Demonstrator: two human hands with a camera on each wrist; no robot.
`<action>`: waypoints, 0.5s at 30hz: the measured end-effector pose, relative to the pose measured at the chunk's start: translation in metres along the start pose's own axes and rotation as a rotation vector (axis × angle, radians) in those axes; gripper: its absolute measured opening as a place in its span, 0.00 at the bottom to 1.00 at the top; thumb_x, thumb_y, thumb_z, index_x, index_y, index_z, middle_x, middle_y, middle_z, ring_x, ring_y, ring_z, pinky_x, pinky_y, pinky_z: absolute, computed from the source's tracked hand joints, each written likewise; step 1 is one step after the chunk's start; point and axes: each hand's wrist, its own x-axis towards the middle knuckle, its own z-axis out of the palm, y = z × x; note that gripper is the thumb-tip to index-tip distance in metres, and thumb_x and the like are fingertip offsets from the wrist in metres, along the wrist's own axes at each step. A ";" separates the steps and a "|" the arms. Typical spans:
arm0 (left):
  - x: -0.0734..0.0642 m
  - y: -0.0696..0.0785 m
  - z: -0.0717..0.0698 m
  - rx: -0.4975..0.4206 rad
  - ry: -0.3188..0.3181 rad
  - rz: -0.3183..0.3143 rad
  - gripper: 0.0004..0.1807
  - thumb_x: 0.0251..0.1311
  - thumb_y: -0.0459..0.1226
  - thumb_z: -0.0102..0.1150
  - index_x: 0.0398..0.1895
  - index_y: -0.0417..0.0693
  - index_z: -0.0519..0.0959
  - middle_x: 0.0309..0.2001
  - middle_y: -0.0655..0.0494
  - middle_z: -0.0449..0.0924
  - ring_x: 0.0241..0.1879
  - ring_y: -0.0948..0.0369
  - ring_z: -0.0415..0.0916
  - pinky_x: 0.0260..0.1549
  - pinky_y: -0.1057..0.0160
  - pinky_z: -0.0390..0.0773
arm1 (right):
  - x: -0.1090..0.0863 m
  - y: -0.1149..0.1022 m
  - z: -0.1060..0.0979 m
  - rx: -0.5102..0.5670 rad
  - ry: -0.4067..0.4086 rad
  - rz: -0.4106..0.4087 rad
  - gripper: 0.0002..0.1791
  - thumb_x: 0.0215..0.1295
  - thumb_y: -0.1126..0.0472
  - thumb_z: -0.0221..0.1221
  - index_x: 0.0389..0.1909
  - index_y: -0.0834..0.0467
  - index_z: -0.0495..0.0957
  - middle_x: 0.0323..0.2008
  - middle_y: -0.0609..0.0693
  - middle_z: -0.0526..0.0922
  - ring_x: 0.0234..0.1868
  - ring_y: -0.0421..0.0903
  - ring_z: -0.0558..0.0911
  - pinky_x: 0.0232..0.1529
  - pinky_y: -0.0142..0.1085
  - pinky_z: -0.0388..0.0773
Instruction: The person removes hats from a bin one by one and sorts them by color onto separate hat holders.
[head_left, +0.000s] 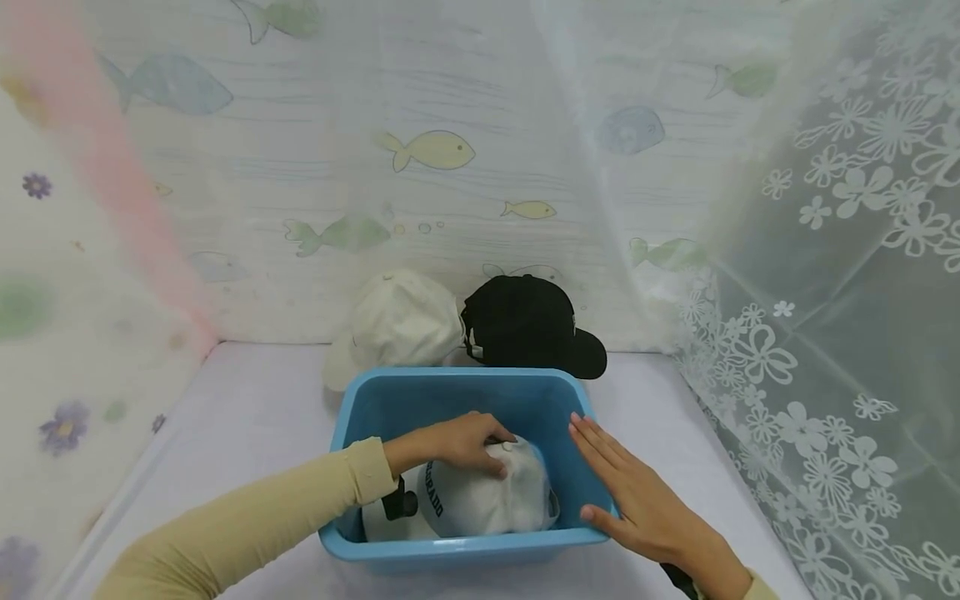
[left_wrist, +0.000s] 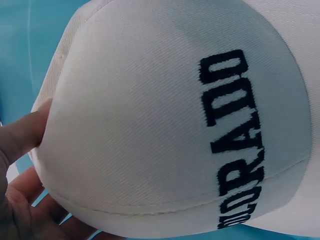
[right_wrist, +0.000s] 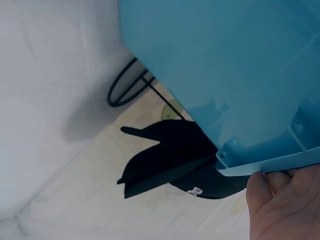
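Inside the blue plastic bin point(head_left: 457, 546) lies a white cap point(head_left: 487, 500) with dark "COLORADO" lettering, its brim toward the left. My left hand point(head_left: 468, 446) reaches over the bin and pinches the crown of this cap. Seen from the left wrist, the thumb presses one side of the white cap point(left_wrist: 135, 115) while the other fingers curl under its edge. At the bin's right rim, my right hand point(head_left: 637, 492) rests with straight fingers along the side. In the right wrist view its fingertips touch the underside of the blue rim point(right_wrist: 280, 164).
Behind the bin stand another white cap point(head_left: 405, 321) and a black cap point(head_left: 525, 321), side by side near the back curtain. A black wire stand point(right_wrist: 130, 82) shows by the black cap in the right wrist view. Printed curtains point(head_left: 450, 83) enclose the white table point(head_left: 255, 417).
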 end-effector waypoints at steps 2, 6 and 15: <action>0.000 0.000 0.001 -0.009 0.009 -0.003 0.24 0.66 0.38 0.67 0.63 0.40 0.80 0.61 0.48 0.82 0.59 0.53 0.79 0.53 0.60 0.81 | 0.000 0.000 0.001 0.012 -0.004 0.009 0.47 0.71 0.43 0.57 0.82 0.58 0.48 0.81 0.56 0.52 0.82 0.47 0.46 0.75 0.22 0.33; -0.001 -0.001 0.001 -0.035 0.016 0.001 0.21 0.67 0.37 0.65 0.62 0.40 0.81 0.59 0.48 0.83 0.57 0.54 0.81 0.51 0.61 0.82 | -0.001 -0.001 0.003 0.033 -0.008 0.023 0.47 0.71 0.44 0.57 0.82 0.56 0.47 0.81 0.56 0.52 0.82 0.46 0.46 0.75 0.21 0.33; 0.000 -0.002 -0.003 -0.052 0.030 0.015 0.19 0.65 0.34 0.66 0.58 0.39 0.83 0.53 0.50 0.87 0.45 0.64 0.83 0.43 0.67 0.82 | 0.001 0.000 0.004 0.016 0.000 0.019 0.45 0.73 0.43 0.55 0.82 0.58 0.49 0.81 0.56 0.52 0.82 0.46 0.46 0.75 0.21 0.34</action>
